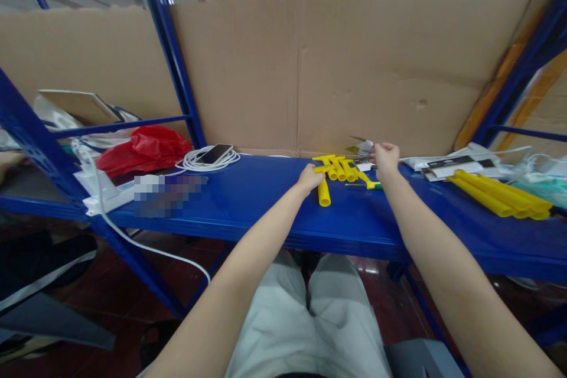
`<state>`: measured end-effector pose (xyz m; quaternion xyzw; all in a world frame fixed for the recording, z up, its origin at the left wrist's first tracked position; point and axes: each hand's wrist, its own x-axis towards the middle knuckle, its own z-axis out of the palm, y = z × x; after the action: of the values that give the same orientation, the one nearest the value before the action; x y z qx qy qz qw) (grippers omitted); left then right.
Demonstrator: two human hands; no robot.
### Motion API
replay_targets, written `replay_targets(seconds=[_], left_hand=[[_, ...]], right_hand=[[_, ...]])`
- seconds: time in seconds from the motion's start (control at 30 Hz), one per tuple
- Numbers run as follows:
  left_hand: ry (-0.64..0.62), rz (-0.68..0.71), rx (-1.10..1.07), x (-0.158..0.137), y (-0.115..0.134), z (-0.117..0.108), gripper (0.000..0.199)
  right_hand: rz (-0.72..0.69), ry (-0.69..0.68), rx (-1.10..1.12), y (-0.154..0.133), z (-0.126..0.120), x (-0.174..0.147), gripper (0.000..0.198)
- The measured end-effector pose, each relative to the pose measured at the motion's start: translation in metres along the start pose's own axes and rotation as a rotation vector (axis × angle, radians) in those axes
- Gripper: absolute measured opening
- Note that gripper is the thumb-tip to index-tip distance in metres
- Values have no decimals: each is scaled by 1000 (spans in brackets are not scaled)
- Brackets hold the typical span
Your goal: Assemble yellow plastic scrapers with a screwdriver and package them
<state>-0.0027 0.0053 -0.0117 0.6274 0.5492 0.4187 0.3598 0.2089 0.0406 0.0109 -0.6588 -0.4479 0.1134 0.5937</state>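
My left hand (311, 179) is closed on a yellow T-shaped plastic piece (325, 194), whose round tube end points toward me over the blue shelf. Beyond it, several like yellow T-shaped pieces (337, 172) lie side by side. My right hand (386, 158) is raised a little higher, its fingers pinched together beside a small packet (364, 147) with white on it. Whether the fingers grip this packet or something smaller, I cannot tell. Between the hands lies a screwdriver (368, 184) with a yellow and green handle, its thin shaft pointing left.
Long yellow tubes (500, 195) lie at the right, beside plastic bags. On the left are a phone (215, 154) on a coiled white cable (190, 160), a red bag (146, 150) and a white stand. Cardboard (248, 71) walls off the back; blue posts flank the shelf (257, 201).
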Motion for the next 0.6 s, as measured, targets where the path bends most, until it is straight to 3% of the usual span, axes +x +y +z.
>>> replay_targets(seconds=[0.1, 0.33, 0.5, 0.6], left_hand=[[-19, -19, -27, -3, 3, -1, 54], [-83, 80, 37, 9, -12, 4, 50], [-32, 52, 75, 15, -19, 5, 54], [-29, 23, 48, 14, -18, 4, 38]], right_hand=[[118, 20, 283, -15, 0, -17, 37], [310, -105, 563, -25, 4, -30, 33], [362, -214, 695, -26, 2, -32, 20], [342, -195, 716, -26, 2, -33, 24]])
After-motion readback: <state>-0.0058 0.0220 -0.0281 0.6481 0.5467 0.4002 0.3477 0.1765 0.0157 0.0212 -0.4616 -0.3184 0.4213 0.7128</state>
